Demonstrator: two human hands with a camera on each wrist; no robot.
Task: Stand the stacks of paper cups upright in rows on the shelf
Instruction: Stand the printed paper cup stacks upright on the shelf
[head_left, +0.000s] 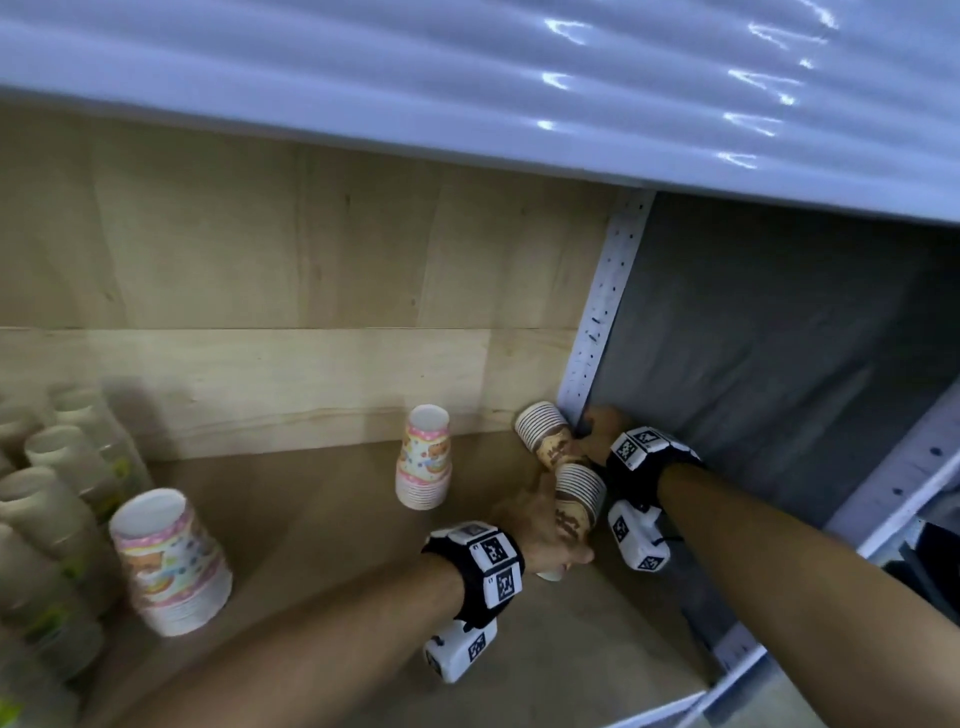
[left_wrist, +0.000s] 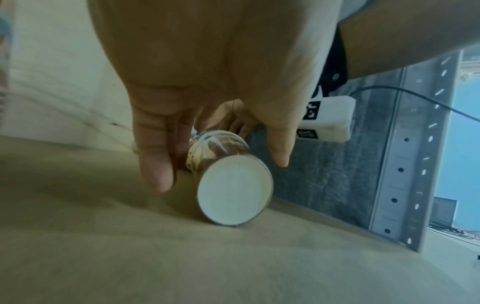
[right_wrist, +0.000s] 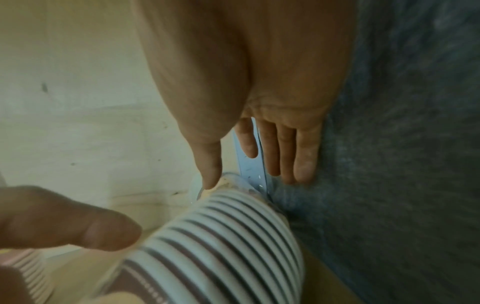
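Note:
Two stacks of brown-printed paper cups lie on their sides in the shelf's back right corner. My left hand (head_left: 550, 525) grips the nearer stack (head_left: 576, 499) from above. In the left wrist view its fingers (left_wrist: 153, 164) curl round that stack, whose white base (left_wrist: 233, 193) faces the camera. My right hand (head_left: 597, 431) reaches past it to the far stack (head_left: 543, 431) by the corner post. In the right wrist view that hand (right_wrist: 254, 176) is open, with straight fingers along the grey wall. Its thumb tip is at the far stack (right_wrist: 231, 184), beyond the nearer stack's rims (right_wrist: 221, 236).
Two pink patterned cup stacks (head_left: 423, 462) (head_left: 171, 561) stand mouth down on the wooden shelf board (head_left: 337, 545). Several beige sleeved stacks (head_left: 52, 493) crowd the left end. A perforated metal post (head_left: 602, 312) and a grey side wall (head_left: 753, 364) close the right. A white shelf (head_left: 467, 78) hangs overhead.

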